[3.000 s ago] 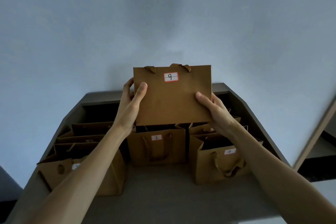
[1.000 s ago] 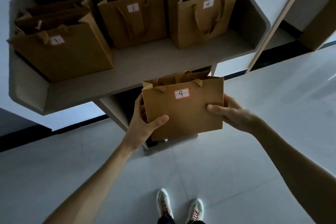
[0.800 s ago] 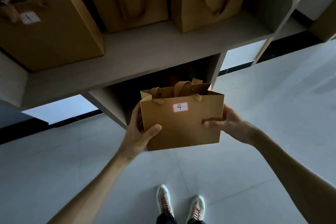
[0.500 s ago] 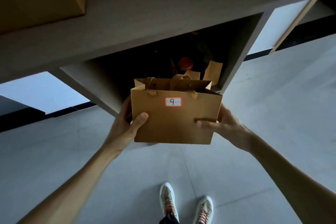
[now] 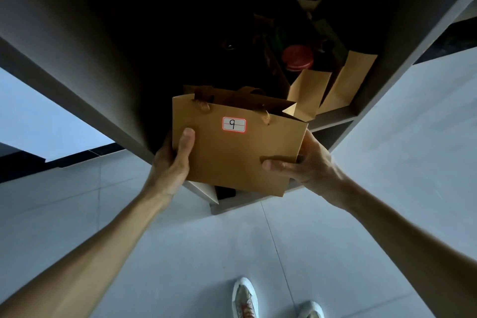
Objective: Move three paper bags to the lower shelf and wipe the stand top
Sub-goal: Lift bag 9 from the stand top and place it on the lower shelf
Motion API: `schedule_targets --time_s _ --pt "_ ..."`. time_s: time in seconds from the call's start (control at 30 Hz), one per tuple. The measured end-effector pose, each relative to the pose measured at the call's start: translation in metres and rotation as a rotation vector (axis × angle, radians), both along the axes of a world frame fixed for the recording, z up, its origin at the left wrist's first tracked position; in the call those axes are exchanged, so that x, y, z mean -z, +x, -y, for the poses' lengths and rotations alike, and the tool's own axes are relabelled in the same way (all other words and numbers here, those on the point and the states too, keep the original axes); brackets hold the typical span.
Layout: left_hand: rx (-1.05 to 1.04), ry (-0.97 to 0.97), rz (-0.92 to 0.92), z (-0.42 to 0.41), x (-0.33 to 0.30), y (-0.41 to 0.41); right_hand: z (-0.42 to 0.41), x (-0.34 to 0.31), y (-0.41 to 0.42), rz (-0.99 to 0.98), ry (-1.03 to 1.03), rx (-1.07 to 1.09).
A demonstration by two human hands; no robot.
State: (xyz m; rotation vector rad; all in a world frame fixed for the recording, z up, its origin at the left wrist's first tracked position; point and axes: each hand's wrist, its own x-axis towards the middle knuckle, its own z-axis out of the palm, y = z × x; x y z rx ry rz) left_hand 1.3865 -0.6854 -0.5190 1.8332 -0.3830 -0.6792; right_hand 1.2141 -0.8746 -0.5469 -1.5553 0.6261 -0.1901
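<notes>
Shoes: your two light sneakers (image 5: 276,301) at the bottom edge, on pale floor tiles (image 5: 180,253); toes point fwd toward the stand.
Arms: both forearms bare, reaching up & fwd from the lower corners; they converge on the bag.
L hand: your left hand (image 5: 171,160) grips the bag's left edge; thumb laid flat up the front face, other fingers wrapped behind, out of sight.
R hand: your right hand (image 5: 307,162) grips the bag's right edge, low down; thumb lies across the front panel pointing left, fingers curled round the back.
Bag: brown paper bag (image 5: 237,147) held betw. both hands, off the floor, upright w/ a slight tilt; white red-bordered label (image 5: 233,124) reads "9"; ribbon handles flopped at the open mouth; it sits right at the front of the lower opening; can't tell if its base touches the shelf.
Lower shelf: shelf (image 5: 333,117) shows as a grey ledge just behind & right of the bag; a dark gap below it.
On shelf: two more brown paper bags (image 5: 346,85) stand on that ledge at the right, side by side, beyond bag 9; a jar w/ red lid (image 5: 297,57) sits behind them; farther in, dark shapes too dim to ID.
Stand: underside of the stand top (image 5: 90,46) fills the upper frame, in shadow; right side panel (image 5: 413,41) slants down to the shelf.
</notes>
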Motion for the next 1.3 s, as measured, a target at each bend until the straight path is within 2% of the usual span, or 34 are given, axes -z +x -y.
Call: schedule_targets --time_s 0.13,0.23,0.33,0.43,0.63,0.73,0.83,0.97,1.13,1.3 --pt "-0.084 0.015 0.052 0.009 0.006 0.005 -0.009 0.006 0.005 0.069 -0.052 0.126" --pt "-0.079 0.023 0.071 0.012 0.007 0.01 -0.017 0.001 0.008 0.149 -0.07 0.197" --pt "-0.049 0.011 0.097 0.017 0.008 0.015 -0.022 -0.003 0.015 0.149 -0.148 0.272" --pt "-0.056 0.019 0.137 0.021 0.009 0.011 -0.026 -0.004 0.017 0.161 -0.236 0.25" --pt "-0.135 0.075 0.092 0.025 0.013 0.008 -0.012 -0.013 0.005 0.077 -0.298 0.063" --pt "-0.188 0.0 -0.052 0.03 0.015 0.005 0.0 -0.026 -0.002 0.095 -0.524 -0.048" --pt "-0.237 -0.136 -0.244 0.041 0.017 -0.001 0.011 -0.034 -0.005 0.196 -0.898 -0.099" --pt "-0.157 -0.121 -0.266 0.055 0.013 -0.001 0.024 -0.037 0.007 0.177 -1.322 -0.048" --pt "-0.098 -0.134 -0.276 0.074 0.006 0.008 0.036 -0.045 0.028 0.074 -1.533 0.01" --pt "-0.071 -0.185 -0.264 0.093 -0.003 0.01 0.043 -0.054 0.047 0.0 -1.595 0.022"
